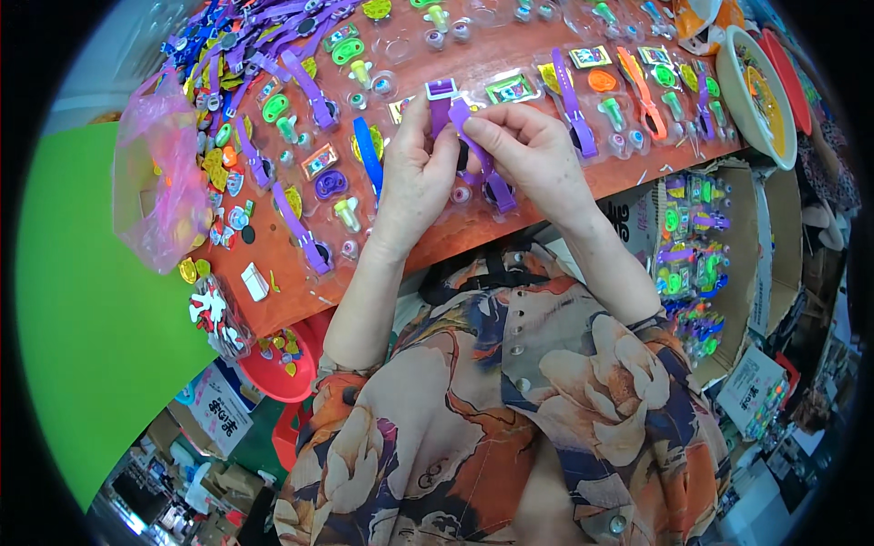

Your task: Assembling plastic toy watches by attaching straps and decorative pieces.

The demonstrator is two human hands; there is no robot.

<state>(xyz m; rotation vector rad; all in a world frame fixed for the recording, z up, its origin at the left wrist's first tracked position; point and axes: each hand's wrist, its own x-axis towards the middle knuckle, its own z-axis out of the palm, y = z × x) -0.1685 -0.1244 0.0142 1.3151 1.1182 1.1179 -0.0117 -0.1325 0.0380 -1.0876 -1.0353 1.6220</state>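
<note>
A purple toy watch (460,116) is pinched between the fingertips of both my hands over the table's near edge. My left hand (414,182) is closed on the darker strap part, below its pale buckle. My right hand (533,155) has thumb and fingers pressed together on the lighter strap end, and a dark watch face hangs beneath it. Fingers hide part of the strap. Beside my left hand is a blue toy watch (369,156) with a yellow piece. A purple toy watch (574,105) lies right of my right hand, in a clear tray.
Rows of clear trays with toys cover the red-brown table (282,300). A heap of toy watches (246,45) and a pink plastic bag (159,182) are at left. A white bowl (787,150) stands right, above a cardboard box (742,237). A red basin (305,369) sits below left.
</note>
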